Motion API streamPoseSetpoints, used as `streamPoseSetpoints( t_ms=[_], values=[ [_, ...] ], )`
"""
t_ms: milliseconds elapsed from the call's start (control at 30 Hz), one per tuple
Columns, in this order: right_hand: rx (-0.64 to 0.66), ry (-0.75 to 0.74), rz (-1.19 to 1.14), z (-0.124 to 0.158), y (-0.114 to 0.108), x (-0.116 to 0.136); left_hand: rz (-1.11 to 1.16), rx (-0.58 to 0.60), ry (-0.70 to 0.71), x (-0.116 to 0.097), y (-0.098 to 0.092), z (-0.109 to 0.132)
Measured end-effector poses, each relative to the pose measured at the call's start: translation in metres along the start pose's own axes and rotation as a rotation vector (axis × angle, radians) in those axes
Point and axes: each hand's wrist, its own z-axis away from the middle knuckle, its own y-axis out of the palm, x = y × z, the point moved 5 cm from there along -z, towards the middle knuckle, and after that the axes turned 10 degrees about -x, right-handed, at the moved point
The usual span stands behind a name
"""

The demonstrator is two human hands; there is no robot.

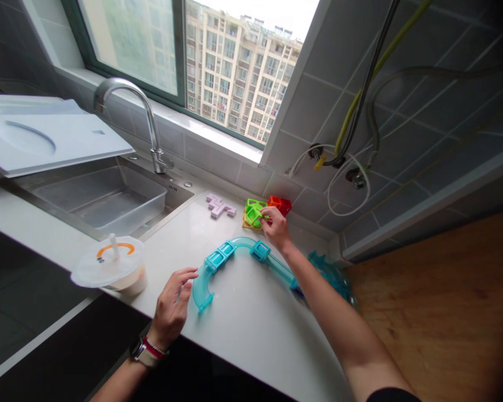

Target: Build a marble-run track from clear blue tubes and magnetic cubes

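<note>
Reaching to the back of the counter, my right hand pinches the edge of a small bright green plastic frame piece. Beneath and behind that piece are more green and yellow pieces, with red frame pieces beside them. My left hand is open, fingers stretched toward a curved translucent teal tube; I cannot tell whether the fingertips touch it. Joined to this tube are teal square connectors, another bend and a straight tube. My right forearm hides part of the far end.
Pink zigzag blocks lie near the sink, which holds a clear plastic bin. A lidded container stands at the front edge. A spiky teal heap sits at the right end. The faucet rises behind.
</note>
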Motion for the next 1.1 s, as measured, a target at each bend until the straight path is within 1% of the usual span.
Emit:
streamPoseSetpoints(
  t_ms=[33, 100, 167, 233, 267, 333, 400, 467, 567, 633, 667, 767, 833, 933, 1100],
  values=[
    [-0.018, 0.001, -0.116, 0.021, -0.006, 0.011, -0.015, 0.009, 0.015, -0.002, -0.002, 0.0],
    [0.034, -0.016, -0.295, 0.073, -0.01, 0.033, -0.073, 0.058, 0.088, -0.009, -0.008, 0.002],
    [0.14, -0.046, -0.404, 0.128, -0.006, 0.054, -0.156, 0.169, 0.212, -0.017, -0.013, 0.007],
    [0.249, -0.051, -0.492, 0.174, 0.003, 0.069, -0.248, 0.324, 0.339, -0.023, -0.015, 0.013],
    [0.26, -0.054, -0.525, 0.191, 0.006, 0.074, -0.291, 0.39, 0.389, -0.023, -0.016, 0.017],
    [0.254, -0.049, -0.569, 0.211, 0.009, 0.081, -0.363, 0.481, 0.454, -0.022, -0.016, 0.02],
    [0.227, -0.033, -0.588, 0.217, 0.006, 0.084, -0.413, 0.514, 0.491, -0.018, -0.015, 0.019],
    [0.193, 0.008, -0.573, 0.217, 0.0, 0.086, -0.446, 0.536, 0.519, -0.014, -0.011, 0.016],
    [0.097, 0.15, -0.454, 0.215, -0.007, 0.088, -0.458, 0.555, 0.543, -0.009, -0.005, 0.01],
    [0.052, 0.249, -0.357, 0.215, -0.002, 0.091, -0.443, 0.555, 0.546, -0.008, -0.003, 0.006],
    [0.043, 0.275, -0.323, 0.214, 0.003, 0.093, -0.429, 0.549, 0.544, -0.008, -0.003, 0.005],
    [0.031, 0.28, -0.293, 0.21, 0.02, 0.102, -0.396, 0.546, 0.533, -0.006, -0.004, 0.002],
    [0.013, 0.3, -0.297, 0.21, 0.026, 0.104, -0.376, 0.549, 0.535, -0.004, -0.005, 0.001],
    [-0.004, 0.324, -0.316, 0.216, 0.025, 0.104, -0.342, 0.552, 0.544, 0.001, -0.005, 0.001],
    [0.044, 0.291, -0.395, 0.231, 0.019, 0.11, -0.323, 0.536, 0.543, 0.008, -0.003, 0.002]
  ],
)
